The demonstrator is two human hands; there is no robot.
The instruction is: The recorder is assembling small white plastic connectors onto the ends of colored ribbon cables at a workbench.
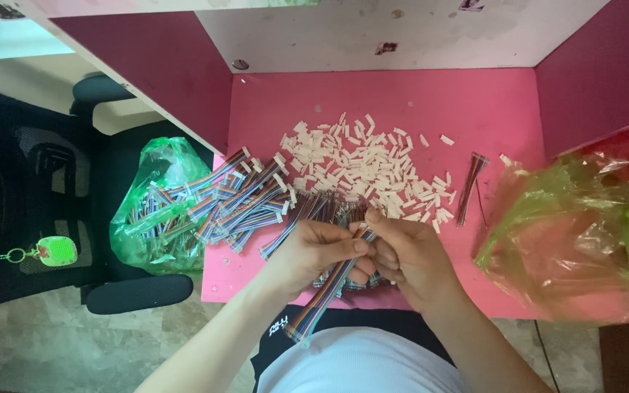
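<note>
Two bare hands met over the near edge of a pink desk, seen from above. The left hand was closed around a flat, rainbow-coloured ribbon cable, which ran from the fingers down and to the left, its loose end hanging past the desk edge over the person's lap. The right hand touched the left, its fingertips pinched on the upper end of the same cable, where the two hands came together.

Just beyond the hands lay a loose bundle of dark wires. Farther back, near the middle of the desk, a wide scatter of small white plastic connectors was spread out. To the left of it, a heap of multicoloured ribbon cables with white connector ends spilled from an open green plastic bag that hung off the desk's left edge. A thin bunch of reddish wires lay by itself to the right of the white pieces. At the far right sat a crumpled, translucent green bag.

Left of the desk stood a black office chair, with a small green keychain on it.
</note>
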